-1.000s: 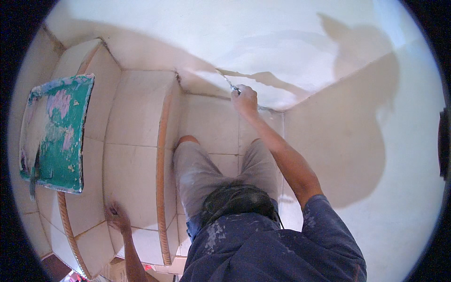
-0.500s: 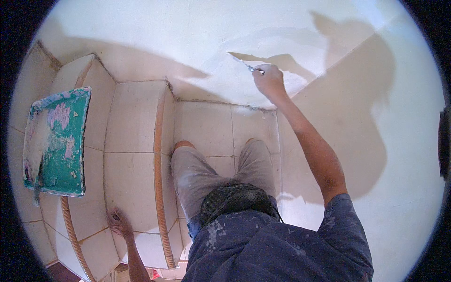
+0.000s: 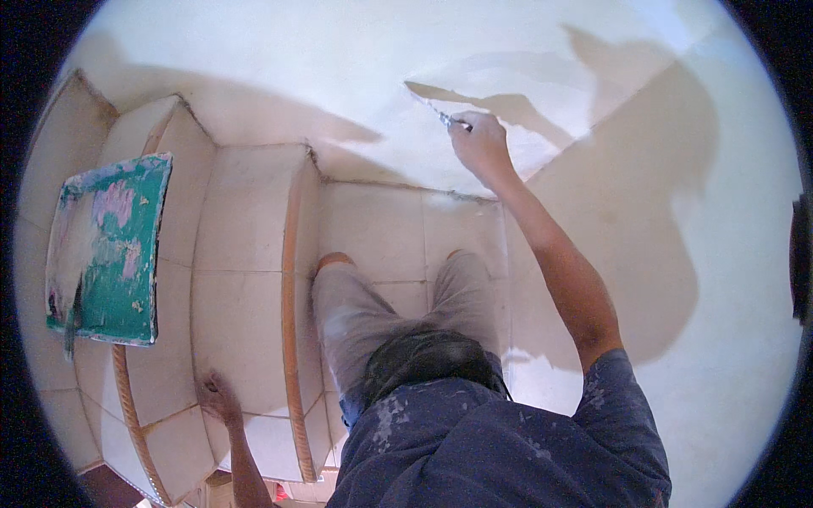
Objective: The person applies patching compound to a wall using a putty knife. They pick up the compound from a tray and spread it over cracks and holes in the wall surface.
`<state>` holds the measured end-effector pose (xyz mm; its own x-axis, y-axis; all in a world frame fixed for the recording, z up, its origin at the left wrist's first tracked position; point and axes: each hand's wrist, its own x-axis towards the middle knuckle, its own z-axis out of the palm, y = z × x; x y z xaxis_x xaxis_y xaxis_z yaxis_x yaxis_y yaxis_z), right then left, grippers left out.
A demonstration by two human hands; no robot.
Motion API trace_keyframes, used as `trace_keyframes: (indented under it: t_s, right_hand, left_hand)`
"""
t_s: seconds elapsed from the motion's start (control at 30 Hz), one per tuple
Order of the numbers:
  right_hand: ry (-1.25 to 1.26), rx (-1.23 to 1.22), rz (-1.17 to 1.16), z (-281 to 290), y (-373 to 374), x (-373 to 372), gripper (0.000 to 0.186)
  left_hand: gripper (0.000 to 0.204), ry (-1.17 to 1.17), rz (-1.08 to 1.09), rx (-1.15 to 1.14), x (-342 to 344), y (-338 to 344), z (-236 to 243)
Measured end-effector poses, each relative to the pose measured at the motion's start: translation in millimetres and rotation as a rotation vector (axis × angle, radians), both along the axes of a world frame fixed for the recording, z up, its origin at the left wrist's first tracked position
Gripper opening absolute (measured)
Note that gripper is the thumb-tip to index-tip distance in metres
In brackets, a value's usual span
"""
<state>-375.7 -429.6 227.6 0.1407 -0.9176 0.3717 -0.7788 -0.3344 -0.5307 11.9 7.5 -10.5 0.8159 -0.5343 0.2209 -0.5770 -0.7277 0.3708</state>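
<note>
My right hand (image 3: 481,151) is closed round the handle of a putty knife (image 3: 439,113), whose thin blade points up and left at the white wall (image 3: 330,59). The blade is seen nearly edge-on, so I cannot tell how firmly it touches. A wet-looking, greyish smear of filler surrounds it. Low on the left, my left hand (image 3: 220,400) has curled fingers beside the tiled steps. What it holds, if anything, is too dark and small to make out. A green board (image 3: 141,296) caked with pale and pink filler lies farther left, with a dark, narrow tool (image 3: 73,315) at its lower-left edge.
Tiled steps (image 3: 237,212) with ribbed brown edging (image 3: 292,339) rise on the left. My legs (image 3: 360,309) stand over floor tiles (image 3: 373,216) at the wall's foot. A wall corner runs up at the right, where my shadow (image 3: 627,229) falls.
My right hand and the putty knife have shifted slightly up and left along the wall. The view has tilted a little, while my left hand stays in about the same place.
</note>
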Motion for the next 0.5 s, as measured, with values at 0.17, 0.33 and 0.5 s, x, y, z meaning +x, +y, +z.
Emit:
trace_keyframes:
  t_s: [0.17,0.33,0.5]
  right_hand:
    - [-0.082,-0.027,0.038,20,0,3,0.029]
    - [-0.235,0.092,0.062,-6,44,5,0.031]
    - [-0.184,0.193,0.239,-122,46,2,0.031]
  left_hand:
    - [0.036,-0.109,0.03,-0.039,11,17,-27]
    - [0.037,-0.529,-0.14,0.072,44,46,-69]
    - [0.04,-0.092,-0.011,-0.11,-4,-7,-3]
